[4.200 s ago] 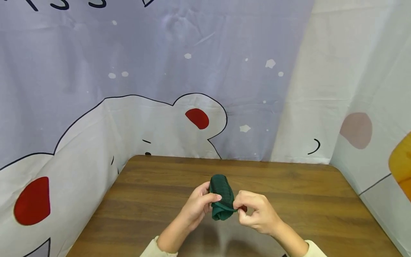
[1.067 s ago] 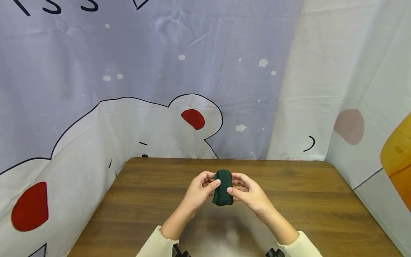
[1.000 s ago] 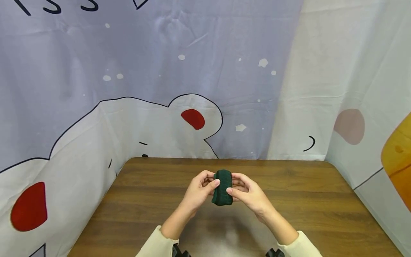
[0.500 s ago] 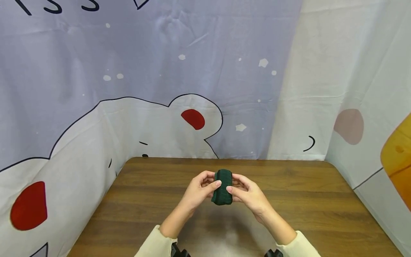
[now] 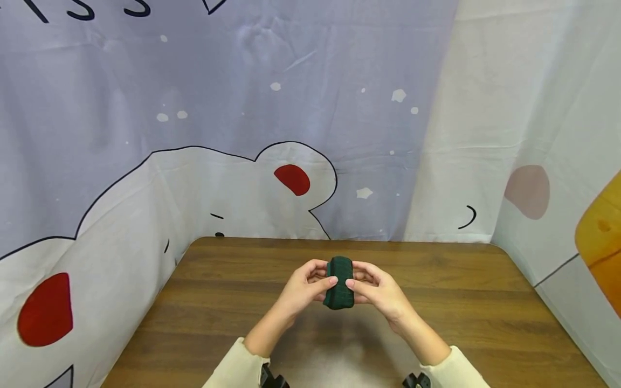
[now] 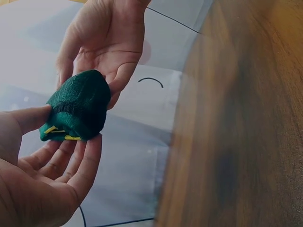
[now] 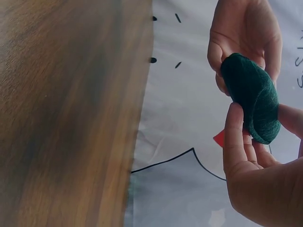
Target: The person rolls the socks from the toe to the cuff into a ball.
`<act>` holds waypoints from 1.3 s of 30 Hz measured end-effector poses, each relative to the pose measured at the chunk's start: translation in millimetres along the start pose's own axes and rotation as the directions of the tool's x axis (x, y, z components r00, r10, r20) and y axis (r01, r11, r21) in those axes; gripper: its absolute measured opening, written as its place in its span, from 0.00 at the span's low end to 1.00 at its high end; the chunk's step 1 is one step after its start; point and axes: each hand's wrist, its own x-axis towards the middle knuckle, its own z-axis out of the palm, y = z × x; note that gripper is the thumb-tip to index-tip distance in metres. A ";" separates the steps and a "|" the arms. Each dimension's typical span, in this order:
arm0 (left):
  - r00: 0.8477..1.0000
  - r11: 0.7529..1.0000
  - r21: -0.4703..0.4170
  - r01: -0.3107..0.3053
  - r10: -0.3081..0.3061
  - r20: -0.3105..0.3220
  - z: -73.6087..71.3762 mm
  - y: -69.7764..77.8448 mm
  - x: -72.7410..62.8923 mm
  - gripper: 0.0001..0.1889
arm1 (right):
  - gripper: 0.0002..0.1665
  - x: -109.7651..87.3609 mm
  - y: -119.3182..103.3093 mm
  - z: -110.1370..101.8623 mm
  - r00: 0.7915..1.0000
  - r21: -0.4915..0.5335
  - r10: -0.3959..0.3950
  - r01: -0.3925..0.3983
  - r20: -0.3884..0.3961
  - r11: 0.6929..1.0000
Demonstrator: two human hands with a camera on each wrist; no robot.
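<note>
A rolled-up dark green sock [image 5: 339, 296] is held upright above the table, in a compact bundle. My left hand [image 5: 301, 288] grips its left side, thumb on the near face and fingers behind. From the right, my right hand [image 5: 380, 293] holds it the same way, the two thumbs almost meeting. In the left wrist view the sock [image 6: 80, 101] shows a black band and yellow marks near its lower end. The right wrist view shows the sock's plain ribbed side [image 7: 251, 97], with a fold along it.
A brown wooden table [image 5: 233, 302] lies beneath both hands. Behind it and at the sides hangs a printed curtain [image 5: 233, 194] with white, lilac and red shapes. Black wrist mounts [image 5: 273, 380] sit at the sleeve cuffs.
Earlier, my right hand pinched a loose edge of the sock while my left held it. Now both hands hold the compact roll from either side; lately it has shifted only slightly right.
</note>
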 end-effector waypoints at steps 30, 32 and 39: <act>0.998 0.998 -0.020 0.067 -0.067 -0.001 8.1 -32.0 24.4 0.22 | 0.34 23.3 33.4 -15.7 0.996 0.004 0.086 -0.086 -0.029 0.996; 0.997 0.997 -0.015 0.073 -0.073 -0.004 8.3 -35.7 25.6 0.22 | 0.35 24.1 35.6 -15.5 0.996 0.007 0.087 -0.087 -0.025 0.996; 0.994 0.994 -0.008 0.105 -0.105 -0.011 9.0 -46.2 28.4 0.22 | 0.35 27.9 46.1 -15.0 0.995 0.017 0.102 -0.101 -0.014 0.995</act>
